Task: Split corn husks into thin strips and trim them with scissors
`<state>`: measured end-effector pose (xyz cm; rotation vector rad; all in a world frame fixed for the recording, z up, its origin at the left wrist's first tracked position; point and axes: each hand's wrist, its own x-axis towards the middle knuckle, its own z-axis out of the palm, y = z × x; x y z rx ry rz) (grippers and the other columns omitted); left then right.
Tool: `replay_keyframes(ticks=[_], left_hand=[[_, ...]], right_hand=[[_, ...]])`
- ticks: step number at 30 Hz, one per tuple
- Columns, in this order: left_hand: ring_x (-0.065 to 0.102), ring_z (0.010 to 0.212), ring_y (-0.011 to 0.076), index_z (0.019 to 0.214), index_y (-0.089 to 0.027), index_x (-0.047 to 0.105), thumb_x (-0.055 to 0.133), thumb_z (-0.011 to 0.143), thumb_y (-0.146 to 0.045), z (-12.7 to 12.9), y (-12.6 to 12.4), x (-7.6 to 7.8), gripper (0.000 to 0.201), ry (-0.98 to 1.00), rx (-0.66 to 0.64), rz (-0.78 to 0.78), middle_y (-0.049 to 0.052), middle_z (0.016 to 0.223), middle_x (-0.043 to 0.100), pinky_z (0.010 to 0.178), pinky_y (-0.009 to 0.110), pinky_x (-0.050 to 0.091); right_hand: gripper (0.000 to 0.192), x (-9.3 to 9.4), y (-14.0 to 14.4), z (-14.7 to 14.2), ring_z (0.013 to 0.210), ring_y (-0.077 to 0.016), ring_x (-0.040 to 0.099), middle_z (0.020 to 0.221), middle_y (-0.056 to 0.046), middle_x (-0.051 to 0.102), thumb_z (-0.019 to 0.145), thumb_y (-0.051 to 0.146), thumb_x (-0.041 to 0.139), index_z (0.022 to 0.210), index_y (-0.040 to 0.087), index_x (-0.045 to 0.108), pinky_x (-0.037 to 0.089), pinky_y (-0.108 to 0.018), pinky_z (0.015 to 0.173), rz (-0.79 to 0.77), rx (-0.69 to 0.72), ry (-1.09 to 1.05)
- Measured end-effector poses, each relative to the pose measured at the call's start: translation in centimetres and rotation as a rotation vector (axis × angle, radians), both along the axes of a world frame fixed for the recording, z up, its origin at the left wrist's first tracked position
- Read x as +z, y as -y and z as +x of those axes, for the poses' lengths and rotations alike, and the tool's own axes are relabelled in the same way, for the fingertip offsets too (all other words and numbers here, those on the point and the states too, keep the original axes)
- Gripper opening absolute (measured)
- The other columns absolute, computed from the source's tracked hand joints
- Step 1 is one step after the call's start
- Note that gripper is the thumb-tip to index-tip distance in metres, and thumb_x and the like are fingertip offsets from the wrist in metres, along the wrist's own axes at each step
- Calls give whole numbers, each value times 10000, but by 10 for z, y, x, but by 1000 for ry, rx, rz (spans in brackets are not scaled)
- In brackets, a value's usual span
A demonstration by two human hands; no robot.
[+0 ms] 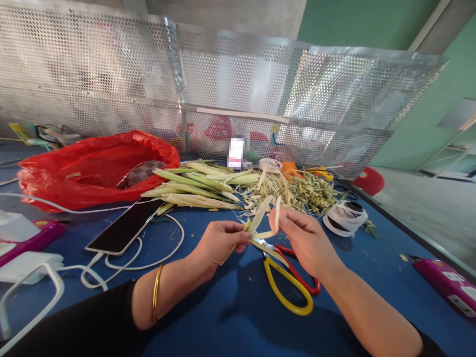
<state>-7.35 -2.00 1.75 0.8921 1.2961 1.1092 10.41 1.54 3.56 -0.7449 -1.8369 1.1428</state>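
Note:
Pale green-yellow strips of husk are pinched between the fingertips of my left hand. My right hand is closed on one narrow end of the husk, which bends sharply beside its fingers. Below both hands, scissors with one yellow and one red handle lie on the blue table; their blades are partly hidden under the husk and my left fingers. Beyond my hands lies a pile of long husk leaves. To its right is a heap of shredded dry plant bits.
A red plastic bag stands at the left. Near it are a black phone and a looping white cable. A spool of white ribbon sits right, and a purple power strip farther right. Perforated metal panels rise behind.

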Motion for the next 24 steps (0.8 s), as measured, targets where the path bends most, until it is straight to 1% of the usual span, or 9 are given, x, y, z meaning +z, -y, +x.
replay_keyframes(ticks=[5, 8, 14, 18, 21, 24], left_hand=[[495, 482, 74, 642, -119, 703, 769, 530, -262, -1, -1, 3, 193, 40, 33, 1, 16, 556, 629, 491, 201, 380], [493, 473, 75, 654, -117, 702, 769, 540, -268, -1, -1, 2, 201, 59, 37, -2, 1, 511, 600, 474, 193, 366], [500, 484, 77, 655, -119, 707, 770, 538, -273, -1, 0, 2, 202, 31, 36, 4, 16, 561, 635, 507, 202, 404], [504, 502, 82, 657, -125, 718, 758, 544, -274, -1, -1, -1, 192, -8, 28, 16, 19, 571, 642, 536, 210, 420], [484, 497, 80, 660, -131, 721, 746, 562, -290, -1, -1, -4, 189, -39, 7, 48, 12, 561, 630, 522, 207, 401], [479, 503, 78, 665, -136, 723, 744, 569, -302, -1, 0, -4, 192, -59, 13, 64, 12, 575, 630, 513, 200, 382]], right_hand=[[319, 3, 2, 0, 609, -121, 418, 653, 12, 437, 855, 286, 486, 563, 192, 401, 363, -257, 587, 84, -50, 377], [306, 0, 1, -1, 611, -118, 433, 627, 26, 413, 830, 237, 483, 553, 196, 359, 356, -249, 584, 157, -72, 481], [289, -3, 1, -3, 597, -106, 444, 646, 29, 441, 810, 185, 504, 555, 194, 370, 330, -239, 552, 252, -126, 565], [282, -5, 2, -3, 595, -102, 450, 646, 29, 452, 798, 158, 517, 555, 193, 377, 345, -231, 561, 312, -101, 557], [247, -6, 2, -3, 595, -102, 459, 657, 24, 463, 789, 138, 516, 573, 193, 409, 352, -228, 558, 364, -77, 566], [236, -7, 2, -3, 587, -99, 455, 662, 23, 458, 783, 129, 511, 577, 193, 416, 353, -226, 563, 410, -90, 598]])
